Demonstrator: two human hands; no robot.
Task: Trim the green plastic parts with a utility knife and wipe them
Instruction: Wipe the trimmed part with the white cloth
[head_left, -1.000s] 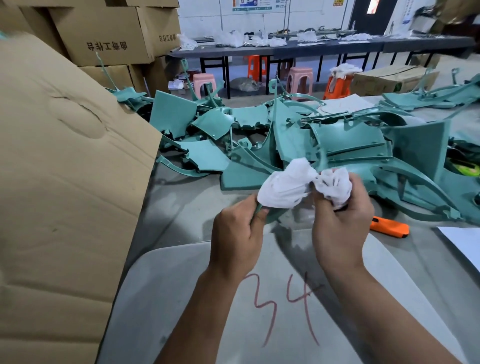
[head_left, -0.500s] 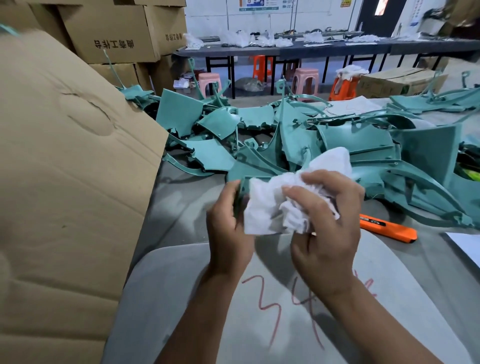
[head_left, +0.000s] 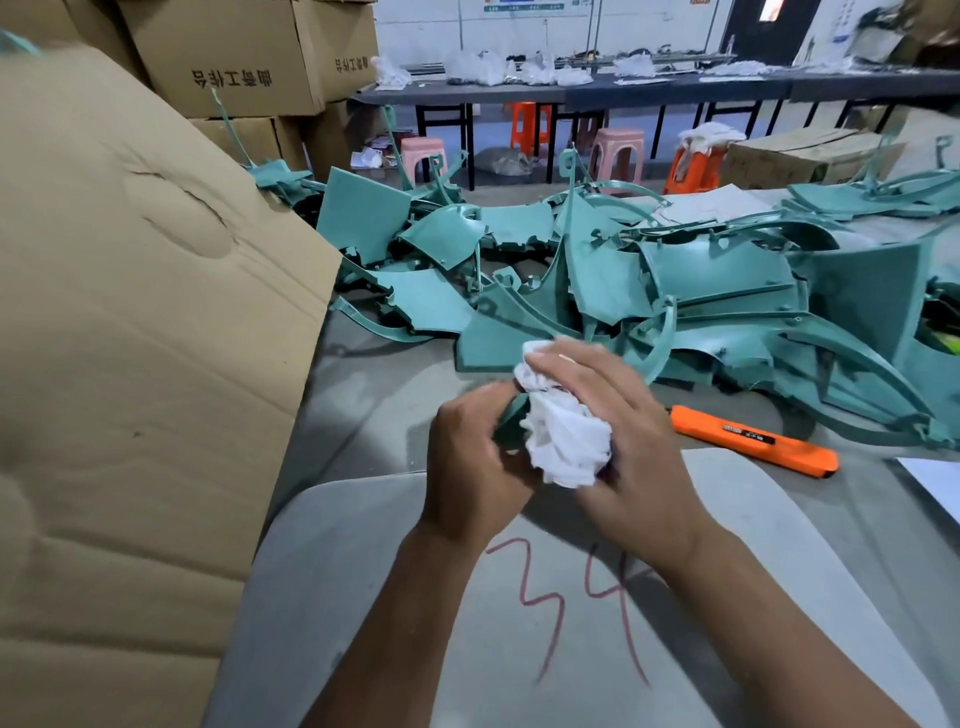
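left hand grips green part | right hand bunches soft rag | part seems light, stiff (hold its edge)

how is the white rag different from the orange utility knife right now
The white rag is crumpled and soft, gripped in the right hand; the orange utility knife is long, rigid and straight, lying untouched on the grey table. The rag is against the green part; the knife lies apart from it.

White cloth; green parts; orange knife; red "34" on grey mat.
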